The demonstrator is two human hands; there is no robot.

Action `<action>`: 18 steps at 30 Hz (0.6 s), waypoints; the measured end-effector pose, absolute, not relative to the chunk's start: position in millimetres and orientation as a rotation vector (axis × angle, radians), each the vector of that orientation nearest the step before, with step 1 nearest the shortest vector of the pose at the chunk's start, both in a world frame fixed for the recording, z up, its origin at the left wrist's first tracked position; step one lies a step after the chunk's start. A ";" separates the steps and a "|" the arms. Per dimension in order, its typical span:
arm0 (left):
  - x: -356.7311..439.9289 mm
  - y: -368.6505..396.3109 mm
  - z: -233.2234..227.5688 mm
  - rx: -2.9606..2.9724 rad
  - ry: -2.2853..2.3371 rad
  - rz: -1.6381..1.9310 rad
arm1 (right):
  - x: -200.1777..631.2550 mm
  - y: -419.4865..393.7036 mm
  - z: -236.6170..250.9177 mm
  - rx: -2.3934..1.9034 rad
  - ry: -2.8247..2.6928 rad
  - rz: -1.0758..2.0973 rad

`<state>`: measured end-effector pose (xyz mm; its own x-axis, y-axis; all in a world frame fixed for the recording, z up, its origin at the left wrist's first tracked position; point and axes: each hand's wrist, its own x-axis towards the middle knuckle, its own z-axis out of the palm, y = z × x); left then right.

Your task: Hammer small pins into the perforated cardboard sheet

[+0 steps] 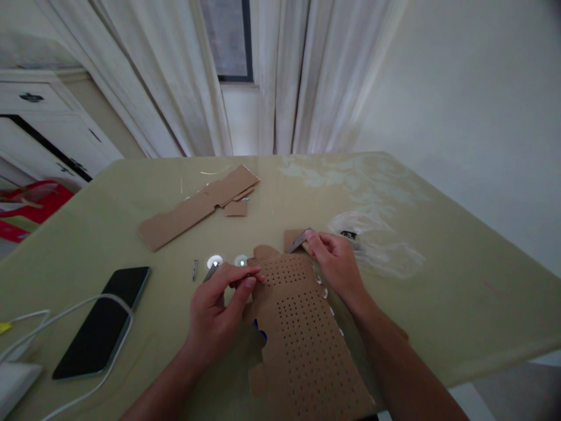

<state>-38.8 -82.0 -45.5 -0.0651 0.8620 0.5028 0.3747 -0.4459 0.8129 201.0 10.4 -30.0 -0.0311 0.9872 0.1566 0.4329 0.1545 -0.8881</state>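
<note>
A brown cardboard piece [302,316] with rows of punched holes lies before me, its left edge notched and its right edge torn. At its upper left edge my left hand [221,307] is closed in a pinch; a small dark thing shows at the fingertips, too small to name. Thin metal pieces [211,271] stick out behind that hand's knuckles. My right hand [335,263] is closed on a tool with a tapered grey metal end [300,240], just beyond the cardboard's upper right corner. Its grip is mostly hidden by the fingers.
Left of the hands are a screw-like metal piece [195,269], two shiny round discs [214,261], a black phone [105,321] and a white cable [94,299]. Cardboard strips [197,210] lie farther back. A clear plastic bag [385,251] rests at right, near the table's far edge [272,156].
</note>
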 end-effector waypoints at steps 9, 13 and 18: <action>-38.6 -80.1 -41.2 1.799 1.329 1.526 | 211.7 13.1 -22.5 -1.395 -1.840 1.198; -39.9 -82.2 -43.0 1.777 1.330 1.506 | 210.8 11.3 -21.5 -1.357 -1.824 1.284; -39.2 -82.6 -42.9 1.760 1.330 1.510 | 209.0 10.9 -25.2 -1.329 -1.776 1.361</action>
<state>-39.2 -82.6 -42.9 -0.0720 0.8746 0.4794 0.3648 -0.4243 0.8288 209.0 10.9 -25.2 -0.3733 0.9162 -0.1458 0.3791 0.0072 -0.9253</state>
